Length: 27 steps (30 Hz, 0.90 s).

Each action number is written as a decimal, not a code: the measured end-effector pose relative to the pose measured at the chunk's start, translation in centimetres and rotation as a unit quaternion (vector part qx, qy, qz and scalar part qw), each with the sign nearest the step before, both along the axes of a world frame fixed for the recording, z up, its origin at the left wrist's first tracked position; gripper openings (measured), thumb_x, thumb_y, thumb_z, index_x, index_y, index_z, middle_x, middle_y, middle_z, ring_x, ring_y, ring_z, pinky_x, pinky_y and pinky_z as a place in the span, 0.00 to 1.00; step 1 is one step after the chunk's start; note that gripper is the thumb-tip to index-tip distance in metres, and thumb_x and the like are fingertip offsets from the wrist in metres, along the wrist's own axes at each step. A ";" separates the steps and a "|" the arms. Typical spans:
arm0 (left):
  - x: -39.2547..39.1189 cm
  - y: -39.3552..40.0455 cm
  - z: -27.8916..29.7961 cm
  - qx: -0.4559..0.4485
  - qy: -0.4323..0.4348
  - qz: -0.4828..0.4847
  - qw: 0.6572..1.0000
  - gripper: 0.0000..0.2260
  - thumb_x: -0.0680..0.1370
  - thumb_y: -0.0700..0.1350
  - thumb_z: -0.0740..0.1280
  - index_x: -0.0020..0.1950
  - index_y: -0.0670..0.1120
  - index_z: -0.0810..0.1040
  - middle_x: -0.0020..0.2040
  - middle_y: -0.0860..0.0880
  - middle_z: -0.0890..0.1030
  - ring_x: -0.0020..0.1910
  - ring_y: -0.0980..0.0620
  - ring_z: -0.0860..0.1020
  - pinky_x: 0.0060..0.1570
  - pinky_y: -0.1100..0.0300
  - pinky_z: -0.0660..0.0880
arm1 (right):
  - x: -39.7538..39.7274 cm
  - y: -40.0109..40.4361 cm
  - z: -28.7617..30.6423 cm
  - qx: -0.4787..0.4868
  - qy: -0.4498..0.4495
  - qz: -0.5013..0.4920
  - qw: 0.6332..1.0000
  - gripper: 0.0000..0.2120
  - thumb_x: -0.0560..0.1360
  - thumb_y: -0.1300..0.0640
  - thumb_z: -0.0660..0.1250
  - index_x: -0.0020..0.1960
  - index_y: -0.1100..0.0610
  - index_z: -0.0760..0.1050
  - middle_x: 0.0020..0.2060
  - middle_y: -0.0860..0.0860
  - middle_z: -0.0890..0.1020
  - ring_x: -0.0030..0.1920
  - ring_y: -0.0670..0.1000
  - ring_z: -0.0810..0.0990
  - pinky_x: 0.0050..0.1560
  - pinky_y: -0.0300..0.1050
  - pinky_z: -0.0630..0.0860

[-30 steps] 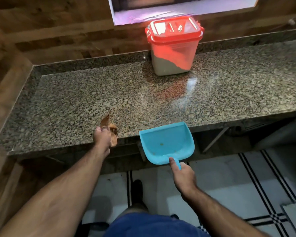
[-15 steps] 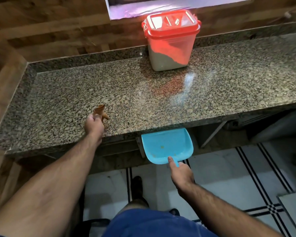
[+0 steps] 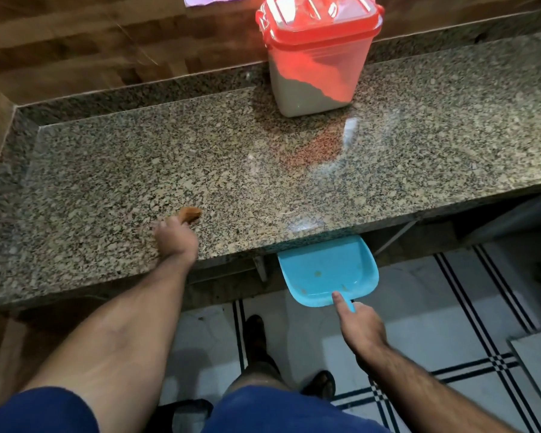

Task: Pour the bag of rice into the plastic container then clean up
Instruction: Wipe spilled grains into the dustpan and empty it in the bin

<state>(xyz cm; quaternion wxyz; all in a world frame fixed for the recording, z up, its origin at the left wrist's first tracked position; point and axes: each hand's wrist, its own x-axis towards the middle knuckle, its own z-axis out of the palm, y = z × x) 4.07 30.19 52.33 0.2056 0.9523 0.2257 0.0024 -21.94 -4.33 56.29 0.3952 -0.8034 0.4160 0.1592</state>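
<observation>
A clear plastic container (image 3: 316, 67) with a red lid stands at the back of the granite counter (image 3: 263, 170), partly filled with rice. My left hand (image 3: 175, 237) rests on the counter near its front edge, shut on a small brown rag (image 3: 190, 214) that sticks out beyond the fingers. My right hand (image 3: 361, 329) holds the handle of a blue dustpan (image 3: 327, 270), index finger stretched along it. The pan sits just under the counter's front edge, its mouth tucked below the stone, with a few bits of debris inside.
A wooden wall runs behind and to the left of the counter. Below lies a white tiled floor (image 3: 419, 307) with black stripes. My feet in dark sandals (image 3: 256, 335) and my blue shorts show at the bottom.
My left hand has slid the brown rag further onto the counter and to the right. The dustpan has dropped from overlapping the counter top to just below its edge.
</observation>
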 end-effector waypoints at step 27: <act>-2.0 -32.1 7.0 -0.238 0.078 -0.451 0.857 0.09 0.86 0.39 0.63 0.53 0.46 0.83 0.44 0.49 0.83 0.37 0.51 0.82 0.44 0.49 0.87 | 2.0 -2.3 -0.5 -0.023 0.002 -0.013 1.000 0.24 0.83 0.31 0.57 0.43 0.49 0.77 0.36 0.45 0.82 0.40 0.48 0.80 0.35 0.43 0.70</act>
